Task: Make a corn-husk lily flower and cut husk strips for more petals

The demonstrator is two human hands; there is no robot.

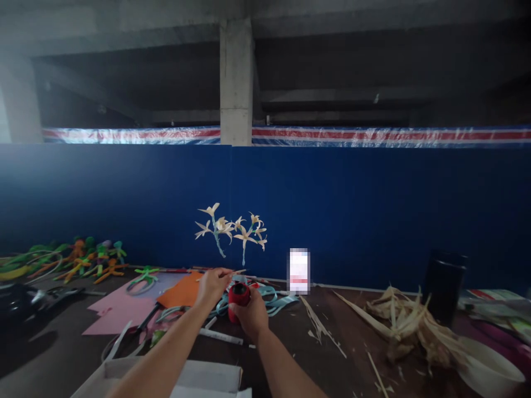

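My right hand (250, 316) is wrapped round a small red cylinder (239, 296), like a tape roll or spool, held just above the table. My left hand (212, 284) is closed in a pinch on a thin pale stick or strip (230, 272) beside the red cylinder. Behind the hands, against the blue wall, stand sprigs of cream-coloured handmade flowers (232, 229) on light blue stems. Light blue ribbon strips (274, 301) lie under and behind my hands.
Orange paper (179, 292) and pink paper (120, 312) sheets lie at left, with colourful craft figures (78, 260) further left. Dried husks (409, 323) pile up at right near a black cylinder (443, 284). A white box (199, 378) sits at the near edge. A pen (219, 336) lies below my hands.
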